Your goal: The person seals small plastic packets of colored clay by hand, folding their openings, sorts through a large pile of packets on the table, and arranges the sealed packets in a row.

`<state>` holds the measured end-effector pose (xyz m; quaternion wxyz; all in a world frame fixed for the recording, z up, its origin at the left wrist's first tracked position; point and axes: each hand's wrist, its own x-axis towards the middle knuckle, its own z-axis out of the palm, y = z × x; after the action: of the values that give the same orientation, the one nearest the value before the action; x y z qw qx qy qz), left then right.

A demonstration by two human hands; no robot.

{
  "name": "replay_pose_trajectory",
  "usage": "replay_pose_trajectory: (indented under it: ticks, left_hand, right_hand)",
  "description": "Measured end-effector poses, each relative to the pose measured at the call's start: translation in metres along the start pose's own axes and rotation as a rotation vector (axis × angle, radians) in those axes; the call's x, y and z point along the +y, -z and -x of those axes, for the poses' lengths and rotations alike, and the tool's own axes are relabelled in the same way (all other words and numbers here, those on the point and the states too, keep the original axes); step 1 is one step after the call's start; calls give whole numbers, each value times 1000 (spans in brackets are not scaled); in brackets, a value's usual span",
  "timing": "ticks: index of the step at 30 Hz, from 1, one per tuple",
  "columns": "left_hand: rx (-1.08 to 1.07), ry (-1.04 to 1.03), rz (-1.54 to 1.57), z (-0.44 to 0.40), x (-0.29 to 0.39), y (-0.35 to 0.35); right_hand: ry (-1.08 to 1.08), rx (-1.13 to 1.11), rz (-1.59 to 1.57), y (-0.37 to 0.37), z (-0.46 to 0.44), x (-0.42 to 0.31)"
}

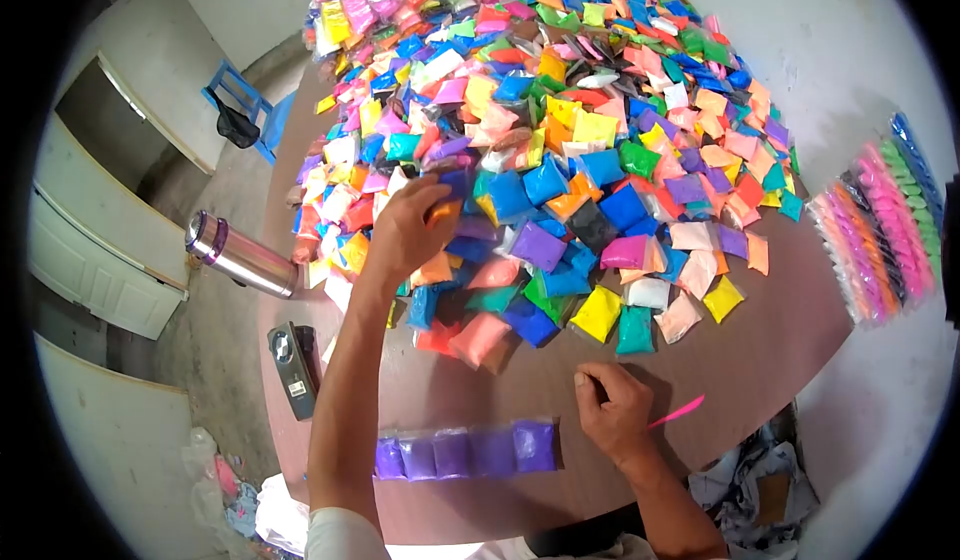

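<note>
My left hand (408,228) reaches into the near left side of a large heap of small colored packets (597,128), apparently clear bags with soft filling. Its fingers are bent over the packets beside an orange packet (443,213), and what they grip is hidden. Below, a row of several purple packets (453,453) lies side by side on the brown table (740,370), partly behind my left forearm. My right hand (614,415) is curled into a loose fist above the table, with nothing visible in it. Just right of it lies a thin bright pink strip (678,412).
A steel flask (245,257) and a dark device with a label (291,372) stand at the table's left edge. Strings of colored packets (870,235) are at the right by the wall. A blue chair (255,110) stands beyond the table, and plastic bags (225,490) lie on the floor.
</note>
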<state>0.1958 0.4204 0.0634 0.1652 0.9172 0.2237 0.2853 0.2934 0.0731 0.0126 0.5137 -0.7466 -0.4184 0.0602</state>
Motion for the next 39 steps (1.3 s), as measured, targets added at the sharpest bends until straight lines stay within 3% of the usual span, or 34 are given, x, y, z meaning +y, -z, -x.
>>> replay_pose_trajectory:
  ticks: [2,8,11,15,20,22,24,33,39]
  left_hand:
    - [-50,102,70,15,14,1]
    - [-33,-70,-106,49,35,5]
    - [119,8,-111,42,27,19]
    - [164,27,-234,15,-2,24]
    - [13,73,-347,-3,-13,5]
    - [65,39,-240,-4,-40,-3]
    - [133,73,17,1,-52,-1]
    - [230,114,149,18,-44,11]
    - [241,-139,-351,10,-5,24]
  right_hand:
    - [17,5,1,0,0,0]
    - [-19,-25,-6,0,-2,-4]
    - [-62,-44,-60,-3,-12,-12]
    - [-62,-86,-91,-26,-51,-22]
    - [24,22,-171,-78,-78,0]
    - [176,103,-142,-85,-77,12]
    - [141,87,-143,-85,-74,12]
    - [107,54,-179,-79,-78,3]
    - [123,68,-186,-81,-76,7]
